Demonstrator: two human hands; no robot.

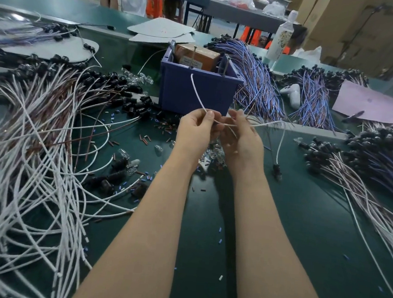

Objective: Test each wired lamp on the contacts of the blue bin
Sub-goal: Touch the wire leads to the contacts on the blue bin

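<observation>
One tangled heap of white-wired lamps (37, 159) covers the left of the green worktop (302, 227). My left hand (195, 131) pinches one white wire (196, 91) between thumb and forefinger. The wire's free end rises in front of the one blue bin (172, 88). Just beside it, my right hand (242, 140) has its fingers curled round the wire. The wire runs on rightward and drops to one black socket (277, 170) near the worktop. Two bundles of blue-wired lamps (257, 83) lie right of the bin.
</observation>
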